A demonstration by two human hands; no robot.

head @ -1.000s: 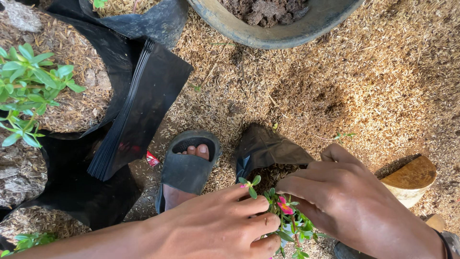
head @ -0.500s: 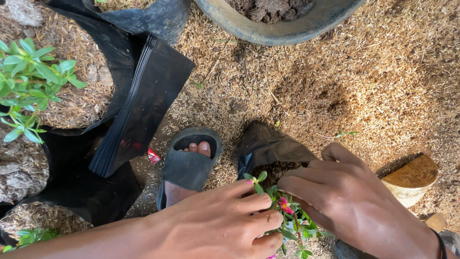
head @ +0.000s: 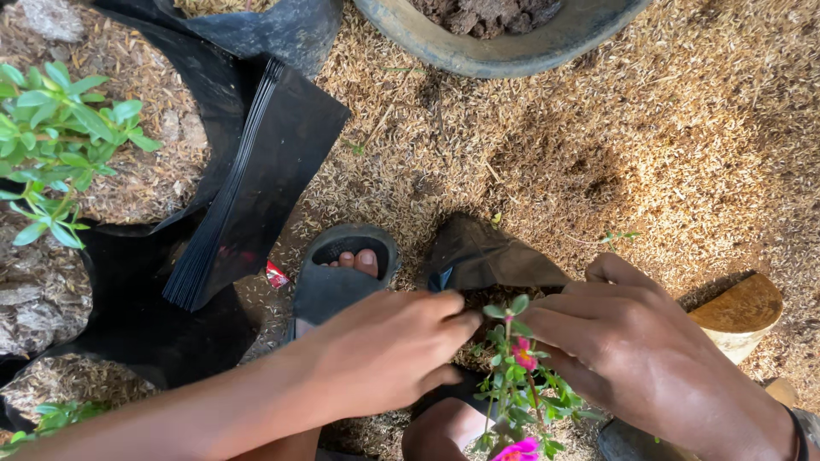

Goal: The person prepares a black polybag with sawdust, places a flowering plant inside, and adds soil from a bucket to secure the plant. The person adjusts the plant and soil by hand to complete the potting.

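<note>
A small green plant with pink flowers (head: 516, 376) stands in a black plastic grow bag (head: 478, 256) at the bottom middle. My left hand (head: 384, 350) rests on the bag's left side, fingertips pressed in beside the stem. My right hand (head: 632, 350) curls around the right side, fingers touching the plant's base. The soil in the bag is mostly hidden under both hands. A foot in a dark sandal (head: 337, 273) sits just left of the bag.
A stack of flat black grow bags (head: 256, 179) lies at left. Filled black bags with husk and a green plant (head: 60, 137) line the left edge. A grey basin of soil (head: 504, 34) stands at top. A wooden stump (head: 739, 312) is at right. Rice husk (head: 649, 145) covers the ground.
Both hands have shifted slightly down and apart around the stem, and more of the plant's leaves and pink flowers show between them. The rest is unchanged.
</note>
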